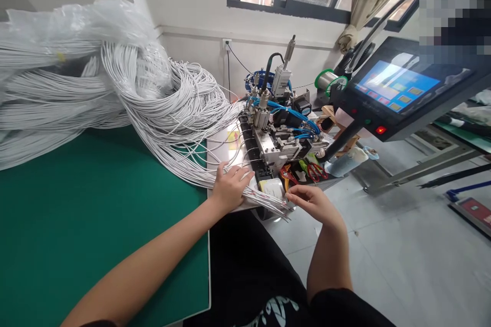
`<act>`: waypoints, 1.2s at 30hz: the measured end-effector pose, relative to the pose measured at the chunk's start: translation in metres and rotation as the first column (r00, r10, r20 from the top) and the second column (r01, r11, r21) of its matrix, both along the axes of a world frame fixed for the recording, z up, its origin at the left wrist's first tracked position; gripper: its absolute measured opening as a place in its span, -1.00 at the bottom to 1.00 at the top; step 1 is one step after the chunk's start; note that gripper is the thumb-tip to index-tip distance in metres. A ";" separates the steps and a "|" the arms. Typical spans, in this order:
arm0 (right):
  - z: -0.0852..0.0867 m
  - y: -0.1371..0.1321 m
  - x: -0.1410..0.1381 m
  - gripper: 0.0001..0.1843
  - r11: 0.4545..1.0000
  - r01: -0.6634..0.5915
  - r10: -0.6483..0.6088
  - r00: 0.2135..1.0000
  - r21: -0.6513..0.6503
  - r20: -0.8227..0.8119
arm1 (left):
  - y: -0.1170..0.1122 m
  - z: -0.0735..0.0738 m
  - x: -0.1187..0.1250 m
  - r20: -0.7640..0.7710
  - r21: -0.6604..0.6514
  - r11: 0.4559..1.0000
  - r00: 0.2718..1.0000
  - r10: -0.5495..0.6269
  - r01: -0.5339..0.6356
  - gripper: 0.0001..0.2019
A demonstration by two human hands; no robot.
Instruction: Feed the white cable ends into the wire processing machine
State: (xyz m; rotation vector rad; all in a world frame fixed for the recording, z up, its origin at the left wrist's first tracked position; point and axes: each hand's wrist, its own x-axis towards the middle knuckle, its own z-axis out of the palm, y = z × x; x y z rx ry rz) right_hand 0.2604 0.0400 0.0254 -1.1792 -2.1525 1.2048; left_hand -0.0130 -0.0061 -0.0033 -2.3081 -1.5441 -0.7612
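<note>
A bundle of thin white cables [264, 198] runs over the corner of the table, its loose ends pointing right. My left hand [230, 188] lies over this bundle with its fingers closed on it. Just beyond the cable ends is my right hand [315, 205], thumb and forefinger pinched together. Whatever is between those fingertips is too small to make out. Beside the bundle, close to both hands, stands a white roll with a label [271, 187]. The cables lead back to a large coiled heap [184, 107] on the left.
A bench machine [274, 138] with blue air tubes stands behind my hands. Red-handled pliers [316, 169] lie at its front. To the right are a lit touchscreen [397, 84] and a wire spool [328, 82]. Clear plastic wrapping [88, 23] covers cables on the green tabletop [76, 214].
</note>
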 end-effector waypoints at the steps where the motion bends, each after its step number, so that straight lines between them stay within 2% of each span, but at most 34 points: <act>1: 0.001 -0.001 -0.001 -0.66 1.000 -0.029 0.029 0.999 -0.011 0.014 | 0.000 0.000 0.000 0.001 0.002 1.000 1.000 -0.003 0.003 -0.53; 6: 0.006 -0.004 -0.004 -0.67 0.985 -0.158 0.160 0.987 -0.067 0.021 | -0.002 0.000 -0.001 0.005 -0.001 1.000 1.000 -0.006 0.006 -0.49; 11: 0.008 -0.006 -0.004 -0.69 0.981 -0.191 0.192 0.981 -0.012 0.042 | -0.003 0.001 -0.001 -0.004 0.014 1.000 1.000 -0.009 0.009 -0.49; 17: 0.008 -0.001 -0.005 -0.70 0.982 -0.107 0.103 0.994 0.155 0.035 | -0.001 0.001 -0.002 -0.061 0.132 0.985 0.993 -0.104 0.111 -0.61; 20: 0.003 0.007 -0.007 -0.68 0.972 -0.029 0.026 1.000 0.235 0.014 | 0.000 0.001 -0.003 -0.085 0.170 0.971 0.984 -0.157 0.169 -0.68; 23: -0.006 0.016 -0.011 -0.69 0.963 0.038 -0.032 0.999 0.268 -0.026 | 0.000 0.002 -0.003 -0.085 0.172 0.970 0.984 -0.158 0.170 -0.74; 27: -0.015 0.024 -0.015 -0.70 0.971 0.093 -0.073 0.993 0.222 -0.093 | 0.000 0.003 -0.003 -0.079 0.171 0.973 0.987 -0.143 0.155 -0.78; 33: -0.018 0.026 -0.018 -0.69 0.993 0.082 -0.065 0.978 0.079 -0.199 | -0.001 0.006 0.001 -0.045 0.219 0.968 0.992 -0.117 0.124 -0.78; 36: -0.020 0.025 -0.023 -0.69 0.994 0.114 -0.109 0.954 0.000 -0.279 | -0.001 0.008 0.003 -0.037 0.225 0.967 0.993 -0.113 0.118 -0.80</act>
